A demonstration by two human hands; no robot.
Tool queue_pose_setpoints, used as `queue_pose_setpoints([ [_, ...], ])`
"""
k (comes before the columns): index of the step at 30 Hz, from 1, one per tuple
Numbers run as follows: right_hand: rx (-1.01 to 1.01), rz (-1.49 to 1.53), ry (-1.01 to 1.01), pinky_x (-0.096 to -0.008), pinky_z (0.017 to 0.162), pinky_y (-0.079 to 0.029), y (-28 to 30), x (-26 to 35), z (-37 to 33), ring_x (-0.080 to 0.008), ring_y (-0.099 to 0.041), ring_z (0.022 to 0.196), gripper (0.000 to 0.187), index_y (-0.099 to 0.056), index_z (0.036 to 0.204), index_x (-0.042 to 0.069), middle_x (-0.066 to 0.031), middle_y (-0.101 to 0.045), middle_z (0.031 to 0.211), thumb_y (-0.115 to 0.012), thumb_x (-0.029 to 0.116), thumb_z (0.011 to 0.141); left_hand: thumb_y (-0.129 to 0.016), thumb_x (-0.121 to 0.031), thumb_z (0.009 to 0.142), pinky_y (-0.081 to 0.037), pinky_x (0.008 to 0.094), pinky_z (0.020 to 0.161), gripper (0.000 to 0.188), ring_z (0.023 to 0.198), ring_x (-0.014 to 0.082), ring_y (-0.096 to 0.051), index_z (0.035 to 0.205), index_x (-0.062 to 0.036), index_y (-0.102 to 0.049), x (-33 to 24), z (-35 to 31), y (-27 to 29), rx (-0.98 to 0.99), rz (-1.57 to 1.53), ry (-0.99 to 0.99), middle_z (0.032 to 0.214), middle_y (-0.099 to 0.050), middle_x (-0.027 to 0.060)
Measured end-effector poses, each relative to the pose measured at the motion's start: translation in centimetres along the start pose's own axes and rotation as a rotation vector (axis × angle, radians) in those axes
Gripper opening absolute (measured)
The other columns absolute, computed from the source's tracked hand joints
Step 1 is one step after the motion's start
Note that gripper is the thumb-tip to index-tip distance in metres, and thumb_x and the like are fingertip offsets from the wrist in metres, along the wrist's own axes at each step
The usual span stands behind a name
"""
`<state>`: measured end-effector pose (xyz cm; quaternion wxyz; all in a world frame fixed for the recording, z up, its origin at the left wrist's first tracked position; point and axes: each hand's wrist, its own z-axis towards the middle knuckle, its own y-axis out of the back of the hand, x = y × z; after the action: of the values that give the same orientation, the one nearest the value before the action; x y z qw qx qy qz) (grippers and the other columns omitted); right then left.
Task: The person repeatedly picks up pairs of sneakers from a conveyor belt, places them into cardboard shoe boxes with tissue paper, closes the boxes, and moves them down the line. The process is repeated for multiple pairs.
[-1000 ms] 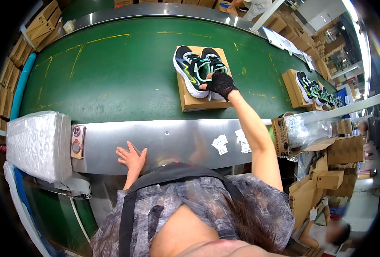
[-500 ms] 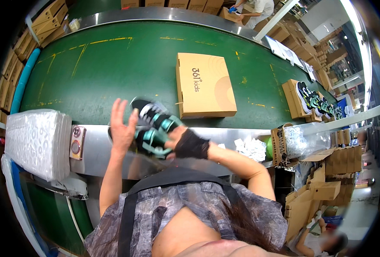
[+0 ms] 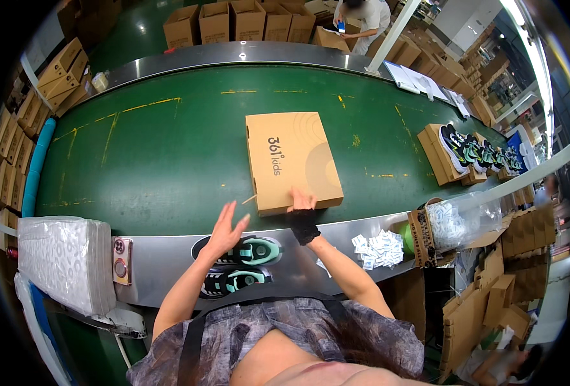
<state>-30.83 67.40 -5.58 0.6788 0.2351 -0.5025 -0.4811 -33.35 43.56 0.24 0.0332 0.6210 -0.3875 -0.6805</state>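
A closed tan cardboard shoebox (image 3: pixel 294 154) lies on the green belt. My right hand (image 3: pixel 302 201), in a black wrist wrap, rests its fingertips on the box's near edge, fingers apart and not wrapped around it. Nearer to me, a pair of black sneakers with mint-green linings sits on the metal ledge: the far sneaker (image 3: pixel 262 251) and the near sneaker (image 3: pixel 240 281), side by side, toes to the left. Over the toe of the far sneaker hovers my left hand (image 3: pixel 226 233), open, fingers stretched and holding nothing; it covers part of that shoe.
Small white packets (image 3: pixel 381 249) are heaped on the ledge at right, by an open carton (image 3: pixel 421 238). A plastic-wrapped stack (image 3: pixel 66 264) and a phone (image 3: pixel 122 260) sit at left. More sneakers (image 3: pixel 455 151) stand on boxes at far right. A co-worker (image 3: pixel 368 22) is across the belt.
The sneakers, held between my hands before, now rest on the ledge. My right hand has moved to the shoebox. My left hand has lifted off the shoes. The whole view has shifted.
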Motion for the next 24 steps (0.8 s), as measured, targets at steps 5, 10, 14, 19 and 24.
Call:
queue_pose_setpoints([
  [5, 0.082, -0.166, 0.107, -0.0629, 0.089, -0.024, 1.2, 2.9, 0.9, -0.0284, -0.036, 0.122, 0.063, -0.039, 0.124, 0.006, -0.0177, -0.039, 0.128, -0.059, 0.010, 0.064, -0.035, -0.045, 0.091, -0.021, 0.0349, 0.103, 0.063, 0.129, 0.0299, -0.024, 0.135, -0.0023, -0.021, -1.0, 2.3, -1.5, -0.117, -0.236, 0.031, 0.139, -0.022, 0.0214],
  [10, -0.052, -0.432, 0.269, -0.0566, 0.093, -0.022, -0.2, 1.0, 0.9, -0.0295, -0.032, 0.124, 0.068, -0.037, 0.125, 0.005, -0.0183, -0.036, 0.130, -0.060, 0.011, 0.061, -0.027, -0.056, 0.088, -0.021, 0.0353, 0.103, 0.073, 0.129, 0.0313, -0.023, 0.138, -0.0043, -0.012, -1.0, 3.1, -1.9, -0.172, -0.417, 0.178, 0.140, -0.020, 0.0200],
  [14, -0.054, -0.015, 0.117, -0.0512, 0.094, -0.026, 4.1, 6.8, 1.8, -0.0295, -0.036, 0.121, 0.065, -0.038, 0.125, 0.005, -0.0186, -0.038, 0.128, -0.060, 0.010, 0.064, -0.024, -0.062, 0.085, -0.026, 0.0351, 0.099, 0.081, 0.123, 0.0299, -0.034, 0.138, -0.0025, -0.008, 1.0, 3.4, -0.5, -0.134, -0.510, 0.225, 0.131, -0.037, 0.0217],
  [19, -0.273, 0.743, -0.309, -0.0410, 0.083, -0.042, 11.1, 6.4, 1.6, -0.0233, -0.051, 0.104, 0.054, -0.041, 0.119, 0.004, -0.0115, -0.050, 0.115, -0.062, 0.008, 0.070, -0.049, -0.037, 0.081, -0.042, 0.0361, 0.083, 0.069, 0.097, 0.0315, -0.055, 0.133, -0.0015, -0.023, 3.2, 1.9, 0.5, -0.356, -0.101, 0.213, 0.109, -0.055, 0.0232],
  [24, -0.358, 1.091, -1.038, -0.0328, 0.078, -0.046, 14.7, -2.3, -5.1, -0.0214, -0.055, 0.094, 0.049, -0.043, 0.115, 0.005, -0.0089, -0.054, 0.104, -0.066, 0.019, 0.074, -0.052, -0.019, 0.072, -0.045, 0.0352, 0.077, 0.063, 0.084, 0.0296, -0.061, 0.129, -0.0001, -0.032, 9.7, 0.1, 1.4, -0.523, -0.119, 0.373, 0.097, -0.061, 0.0196],
])
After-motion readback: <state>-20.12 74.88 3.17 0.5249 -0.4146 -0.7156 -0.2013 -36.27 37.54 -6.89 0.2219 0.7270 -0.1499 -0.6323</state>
